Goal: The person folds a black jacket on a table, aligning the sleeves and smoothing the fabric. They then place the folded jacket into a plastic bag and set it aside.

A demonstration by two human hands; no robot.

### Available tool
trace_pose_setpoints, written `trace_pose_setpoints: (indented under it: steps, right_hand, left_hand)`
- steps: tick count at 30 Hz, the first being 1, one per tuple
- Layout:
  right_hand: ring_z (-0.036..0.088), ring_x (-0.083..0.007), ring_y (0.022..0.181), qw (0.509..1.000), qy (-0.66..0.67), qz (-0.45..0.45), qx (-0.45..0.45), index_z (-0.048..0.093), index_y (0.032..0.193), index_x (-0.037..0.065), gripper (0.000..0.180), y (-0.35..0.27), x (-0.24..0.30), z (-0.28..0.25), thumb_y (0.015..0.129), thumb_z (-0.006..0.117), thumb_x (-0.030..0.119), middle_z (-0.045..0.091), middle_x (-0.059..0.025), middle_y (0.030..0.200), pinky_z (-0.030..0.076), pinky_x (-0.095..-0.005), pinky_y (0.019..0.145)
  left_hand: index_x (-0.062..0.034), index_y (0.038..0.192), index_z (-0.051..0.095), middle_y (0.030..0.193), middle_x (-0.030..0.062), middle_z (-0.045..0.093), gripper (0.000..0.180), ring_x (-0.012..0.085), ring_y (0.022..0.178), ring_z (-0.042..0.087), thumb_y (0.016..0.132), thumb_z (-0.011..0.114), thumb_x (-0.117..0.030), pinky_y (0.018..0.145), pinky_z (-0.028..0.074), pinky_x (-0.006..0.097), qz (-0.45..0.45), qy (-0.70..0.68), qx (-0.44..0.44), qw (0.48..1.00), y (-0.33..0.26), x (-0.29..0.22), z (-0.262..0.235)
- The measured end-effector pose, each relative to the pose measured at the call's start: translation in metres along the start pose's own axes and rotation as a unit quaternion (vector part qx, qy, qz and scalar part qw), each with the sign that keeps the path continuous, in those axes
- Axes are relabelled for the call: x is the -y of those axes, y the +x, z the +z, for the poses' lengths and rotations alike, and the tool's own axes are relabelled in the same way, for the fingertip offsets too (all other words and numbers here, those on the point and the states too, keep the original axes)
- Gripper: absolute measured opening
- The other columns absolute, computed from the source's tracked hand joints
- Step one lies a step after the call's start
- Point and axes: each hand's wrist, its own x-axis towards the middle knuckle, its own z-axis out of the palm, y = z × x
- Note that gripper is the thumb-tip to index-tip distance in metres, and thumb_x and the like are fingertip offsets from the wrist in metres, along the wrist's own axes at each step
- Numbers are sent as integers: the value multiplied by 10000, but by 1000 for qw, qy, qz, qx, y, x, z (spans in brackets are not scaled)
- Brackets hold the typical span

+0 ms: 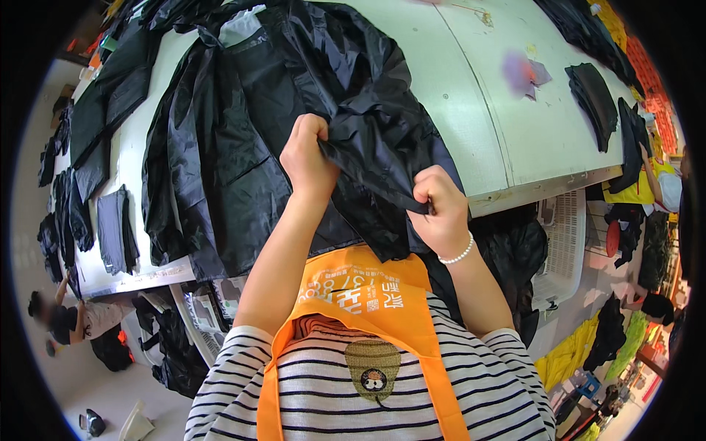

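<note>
A large black shiny garment (243, 140) lies spread over the near part of a white work table (471, 95) and hangs over its front edge. My left hand (307, 154) is closed on a fold of this black garment, held up in front of my chest. My right hand (440, 206), with a bead bracelet at the wrist, pinches a narrow edge of the same fabric, pulled taut between both hands. I wear a striped shirt and an orange apron (368, 294).
More black fabric pieces (596, 95) lie at the table's right and along its left edge (110, 228). A white plastic basket (562, 242) stands under the table at right. A person (73, 320) crouches on the floor at left. Yellow cloth (566, 356) lies lower right.
</note>
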Motion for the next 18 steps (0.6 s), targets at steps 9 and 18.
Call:
trace_pose_setpoints:
  steps: [9, 18]
  right_hand:
    - [556, -191, 583, 993, -114, -4, -10, 533, 864, 36, 327, 0, 26, -44, 622, 652, -149, 594, -78, 908, 445, -246, 493]
    - [522, -186, 564, 992, -84, 97, -6, 541, 846, 44, 310, -5, 39, -50, 631, 661, -145, 527, -71, 791, 428, -241, 504]
  left_hand:
    - [-27, 728, 495, 642, 83, 557, 300, 215, 537, 550, 523, 647, 132, 498, 427, 248, 207, -92, 37, 973, -14, -44, -22]
    - [-38, 821, 609, 780, 81, 618, 332, 219, 687, 578, 529, 748, 38, 610, 453, 287, 273, -108, 115, 949, -12, -69, -19]
